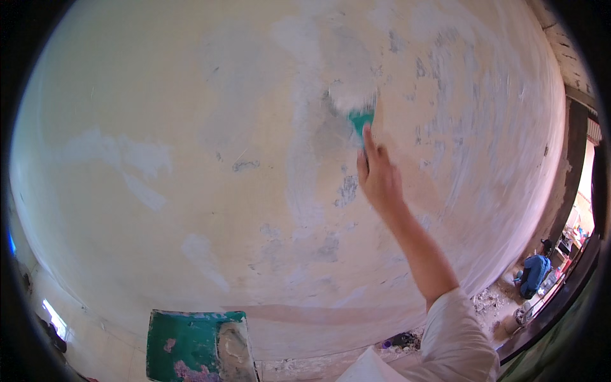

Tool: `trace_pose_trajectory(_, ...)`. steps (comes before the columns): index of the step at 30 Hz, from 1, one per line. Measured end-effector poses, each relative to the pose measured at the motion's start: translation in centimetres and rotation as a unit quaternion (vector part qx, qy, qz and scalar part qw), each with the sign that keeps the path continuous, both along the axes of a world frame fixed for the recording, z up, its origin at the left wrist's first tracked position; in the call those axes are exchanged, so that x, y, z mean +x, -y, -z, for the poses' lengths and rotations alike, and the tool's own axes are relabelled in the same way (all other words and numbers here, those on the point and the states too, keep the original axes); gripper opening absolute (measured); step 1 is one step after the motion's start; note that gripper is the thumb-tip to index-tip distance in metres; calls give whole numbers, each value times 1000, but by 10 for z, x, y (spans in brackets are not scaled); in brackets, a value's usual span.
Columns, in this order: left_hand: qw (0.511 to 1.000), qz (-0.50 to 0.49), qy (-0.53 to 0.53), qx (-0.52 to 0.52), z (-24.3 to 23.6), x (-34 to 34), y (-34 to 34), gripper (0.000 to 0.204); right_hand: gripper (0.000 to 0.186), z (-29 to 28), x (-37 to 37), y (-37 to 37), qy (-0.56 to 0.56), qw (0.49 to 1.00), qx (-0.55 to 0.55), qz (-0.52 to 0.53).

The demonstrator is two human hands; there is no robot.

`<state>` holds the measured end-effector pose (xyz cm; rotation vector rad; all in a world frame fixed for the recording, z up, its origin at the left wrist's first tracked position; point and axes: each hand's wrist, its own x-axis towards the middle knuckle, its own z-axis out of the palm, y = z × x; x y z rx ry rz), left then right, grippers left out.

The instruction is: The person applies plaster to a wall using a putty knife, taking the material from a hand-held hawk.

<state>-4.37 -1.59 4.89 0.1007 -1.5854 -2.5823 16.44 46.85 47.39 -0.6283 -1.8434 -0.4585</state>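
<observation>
My right hand [380, 177] is closed round the handle of a green putty knife [361, 119], with the index finger stretched along it. The knife's wide edge is up against a patchy cream wall [165, 216], at a fresh pale smear of putty [352, 95]. A green tray [197, 337] is at the lower left, with beige putty [234, 350] on its right part and dried blotches on the green. My left hand does not show, so what holds up the tray cannot be seen.
Grey patches and whitish streaks mark the wall. At the far right, a blue bag-like thing [536, 275] and a pale bucket [514, 320] stand near a doorway. Rubble [493, 305] lies on the floor there. A pale tiled floor [105, 344] runs along the lower left.
</observation>
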Motion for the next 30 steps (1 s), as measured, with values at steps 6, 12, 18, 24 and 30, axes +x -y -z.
trace_pose_trajectory(6, 984, 47, 37, 169, -19, 6, -7, 49, 58, 40, 16, 23, -36, 994, 18, -102)
trace_pose_trajectory(12, 975, 59, 42, 209, -7, 3, -2, 46, 50, -105, -3, 12, -104, 982, 145, -66)
trace_pose_trajectory(18, 970, 74, 43, 228, 36, -4, 22, 45, 49, -145, -19, 5, -75, 990, 118, -2)
trace_pose_trajectory(24, 968, 46, 25, 247, -4, 5, 10, 46, 53, -23, -22, 12, -14, 999, 34, -18)
trace_pose_trajectory(30, 982, -5, 47, 182, -28, 38, -16, 64, 60, 105, 14, 13, 28, 999, -31, -31)
